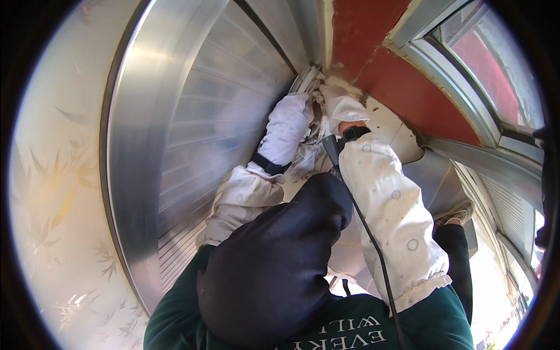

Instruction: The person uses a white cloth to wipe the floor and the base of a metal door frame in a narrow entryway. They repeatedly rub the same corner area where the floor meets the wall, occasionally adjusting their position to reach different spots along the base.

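Note:
Both my hands reach forward into a tight corner, at the foot of a sliding door's metal frame. My left hand, at the end of a white sleeve, is at the pale frame track. Close on its right is my right hand, in a soiled white glove with a loose cuff. Their fingers are small and partly covered, so I cannot tell what they grip. Below them hangs crumpled whitish cloth or plastic, partly behind my knee.
On the left stands a ribbed metal door panel, beside patterned frosted glass. A red wall with cracked edges meets a framed window at right. A black cable runs along my right arm. My shoe rests at right.

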Demonstrator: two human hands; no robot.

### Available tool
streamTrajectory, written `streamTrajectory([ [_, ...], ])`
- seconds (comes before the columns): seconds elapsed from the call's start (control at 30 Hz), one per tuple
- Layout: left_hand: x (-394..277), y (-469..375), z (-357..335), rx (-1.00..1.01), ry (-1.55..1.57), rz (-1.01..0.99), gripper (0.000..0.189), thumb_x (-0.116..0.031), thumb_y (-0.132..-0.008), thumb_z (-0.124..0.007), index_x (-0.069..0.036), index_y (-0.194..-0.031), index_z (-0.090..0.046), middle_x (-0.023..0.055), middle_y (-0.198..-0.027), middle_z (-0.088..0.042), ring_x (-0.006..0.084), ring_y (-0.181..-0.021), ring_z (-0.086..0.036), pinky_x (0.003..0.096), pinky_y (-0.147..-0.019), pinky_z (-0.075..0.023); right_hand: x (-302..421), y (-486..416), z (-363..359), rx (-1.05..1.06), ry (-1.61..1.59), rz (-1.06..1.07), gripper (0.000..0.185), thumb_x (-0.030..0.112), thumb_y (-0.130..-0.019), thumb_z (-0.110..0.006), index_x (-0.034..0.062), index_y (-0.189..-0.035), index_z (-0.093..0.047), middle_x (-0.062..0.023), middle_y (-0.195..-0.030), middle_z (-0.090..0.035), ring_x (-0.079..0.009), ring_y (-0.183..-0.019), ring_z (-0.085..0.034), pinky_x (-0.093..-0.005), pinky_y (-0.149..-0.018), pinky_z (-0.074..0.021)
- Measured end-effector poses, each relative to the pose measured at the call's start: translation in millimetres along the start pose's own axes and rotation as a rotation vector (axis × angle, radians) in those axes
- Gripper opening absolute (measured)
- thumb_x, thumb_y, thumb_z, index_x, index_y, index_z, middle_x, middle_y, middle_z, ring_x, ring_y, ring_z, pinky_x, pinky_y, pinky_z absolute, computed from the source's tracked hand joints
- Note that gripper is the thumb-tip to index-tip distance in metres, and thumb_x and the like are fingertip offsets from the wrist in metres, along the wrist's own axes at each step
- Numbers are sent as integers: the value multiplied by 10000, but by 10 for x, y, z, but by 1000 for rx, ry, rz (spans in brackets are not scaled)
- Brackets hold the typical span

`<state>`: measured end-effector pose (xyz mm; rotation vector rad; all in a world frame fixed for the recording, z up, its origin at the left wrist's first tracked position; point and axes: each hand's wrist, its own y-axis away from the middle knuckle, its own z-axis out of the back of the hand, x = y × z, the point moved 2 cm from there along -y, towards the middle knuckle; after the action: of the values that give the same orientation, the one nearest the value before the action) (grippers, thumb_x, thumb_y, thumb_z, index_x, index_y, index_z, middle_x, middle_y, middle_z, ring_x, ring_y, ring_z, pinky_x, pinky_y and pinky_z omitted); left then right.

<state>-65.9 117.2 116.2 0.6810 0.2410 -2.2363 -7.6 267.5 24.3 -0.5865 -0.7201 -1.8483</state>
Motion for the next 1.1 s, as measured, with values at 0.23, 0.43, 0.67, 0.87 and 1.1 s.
streamTrajectory([
  [0.23, -127, 88, -57, 5, 90, -131, 223, -70, -860, -639, -41, -1071, -707, 203, -1033, -704, 388, -992, -666, 436, -885, -536, -208, 249, -294, -254, 116, -13, 184, 163, -929, -633, 36, -1052, -682, -128, -870, -720, -228, -737, -678, -352, -651, -525],
  [0.43, -62, 515, 11, 226, 50, -36, 199, -99, -888, -624, -61, -1059, -718, 188, -1043, -708, 379, -1010, -661, 431, -889, -532, 3, 441, -150, 110, -576, -518, 235, 218, -942, -630, 14, -1021, -715, -128, -801, -737, -206, -571, -639, -364, -567, -505],
  [0.67, -31, 412, -47, 181, 9, 64, 229, -95, -909, -589, -42, -1092, -715, 219, -1047, -701, 403, -1009, -649, 444, -874, -531, -281, -21, -473, 59, 609, 442, 124, 121, -807, -646, 93, -860, -754, -156, -830, -689, -331, -800, -689, -409, -722, -537],
  [0.87, 40, 231, -160, 188, 86, 197, 290, -23, -865, -577, -37, -1125, -705, 222, -1044, -704, 389, -975, -672, 423, -849, -541, -568, -501, -193, 83, 427, 180, 172, 169, -910, -607, 84, -951, -750, -125, -896, -732, -262, -740, -682, -365, -658, -528],
  [1.1, -179, 312, -136, 483, 89, 97, 213, -111, -846, -618, -74, -1021, -734, 193, -972, -724, 389, -940, -686, 443, -811, -550, -141, -34, 128, 42, -287, -317, 269, 230, -973, -590, 67, -1149, -712, -42, -773, -738, -98, -615, -602, -280, -533, -465],
])
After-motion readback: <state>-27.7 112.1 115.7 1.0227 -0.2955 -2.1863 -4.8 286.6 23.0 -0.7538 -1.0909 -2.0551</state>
